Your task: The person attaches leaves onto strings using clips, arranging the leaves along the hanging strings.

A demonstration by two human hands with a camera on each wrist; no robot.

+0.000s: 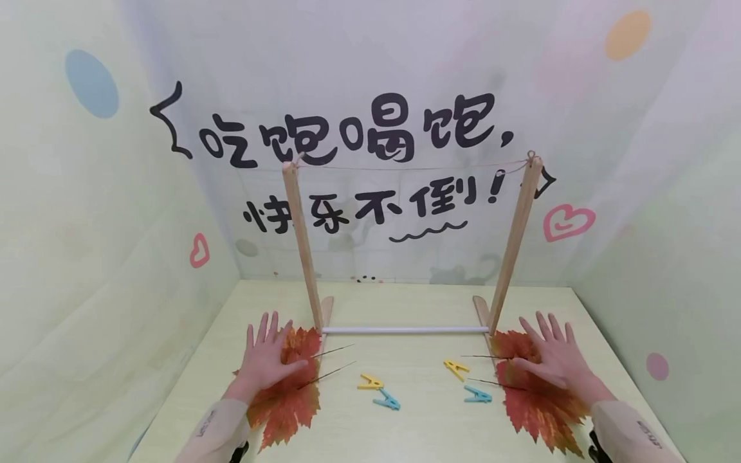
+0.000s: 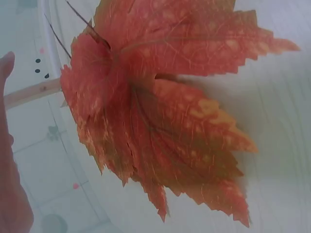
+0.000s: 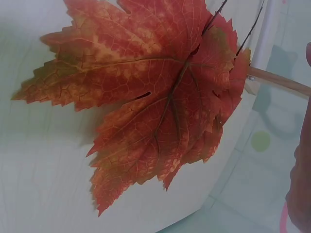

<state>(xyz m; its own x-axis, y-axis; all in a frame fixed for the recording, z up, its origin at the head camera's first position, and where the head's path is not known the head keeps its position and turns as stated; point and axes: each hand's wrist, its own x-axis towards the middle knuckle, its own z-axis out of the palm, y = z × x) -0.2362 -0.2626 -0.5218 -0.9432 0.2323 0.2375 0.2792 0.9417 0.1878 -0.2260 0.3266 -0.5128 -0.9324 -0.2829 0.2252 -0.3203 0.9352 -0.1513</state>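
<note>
I see the left leaves (image 1: 289,415), red and orange, lying toward the desk's left edge, and the right leaves (image 1: 541,415) toward its right edge, each lot with thin dark stems (image 2: 88,24) pointing inward. The left hand (image 1: 267,361) is over the first lot, the right hand (image 1: 557,361) over the second; on both, the fingers are extended and spread, gripping nothing. I can't tell from here whether either palm touches a leaf. Between the two lots, on the desk (image 1: 428,431), I have a yellow clip (image 1: 369,382) touching or just beside a blue clip (image 1: 386,400), and another yellow-and-blue pair (image 1: 477,395) nearer the right leaves. Farther back, a white rod (image 1: 405,330) spans two wooden posts (image 1: 303,244), with a string (image 1: 405,168) across their tops. Beyond the desk's back edge hangs a pale backdrop (image 1: 359,51) with black lettering.
</note>
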